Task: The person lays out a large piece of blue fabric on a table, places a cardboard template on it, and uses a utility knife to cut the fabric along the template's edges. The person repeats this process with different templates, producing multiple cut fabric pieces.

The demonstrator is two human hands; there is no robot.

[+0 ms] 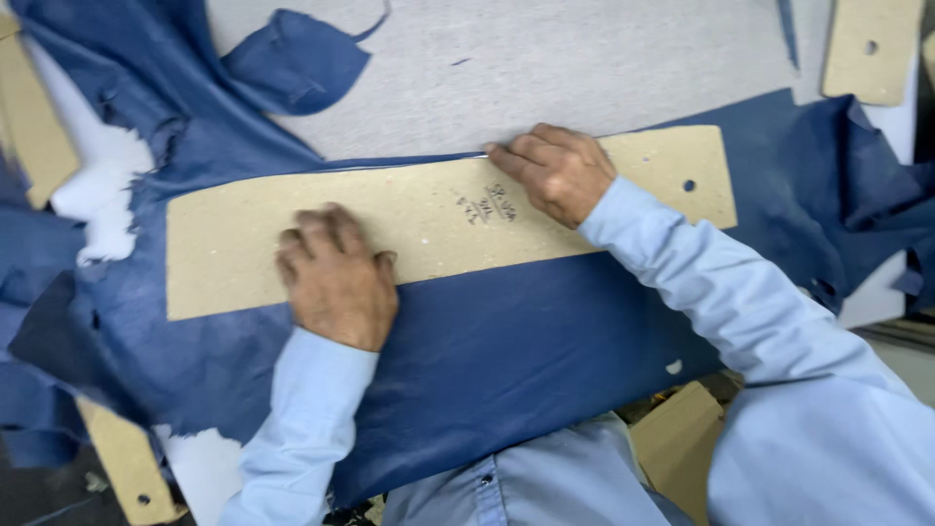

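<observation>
One long cardboard template (429,229) lies flat on blue leather (506,341), across the grey table (584,58). Left hand (336,278) presses on it, fingers curled, gripping nothing. Right hand (555,170) lies at its top edge, grip unclear. Three more cardboard templates: top right (870,49), far left (29,122), bottom left (127,463).

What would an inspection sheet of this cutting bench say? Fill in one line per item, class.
Surface: grey board, partly bare.
Job's things: long cardboard template lying flat on blue leather.
Clutter: blue offcut; spare templates.
Grippers: left hand pressed flat on the template; right hand at its upper edge, fingers curled, any tool hidden.
Cables: nothing seen.
Surroundings: cardboard box below the bench edge.
</observation>
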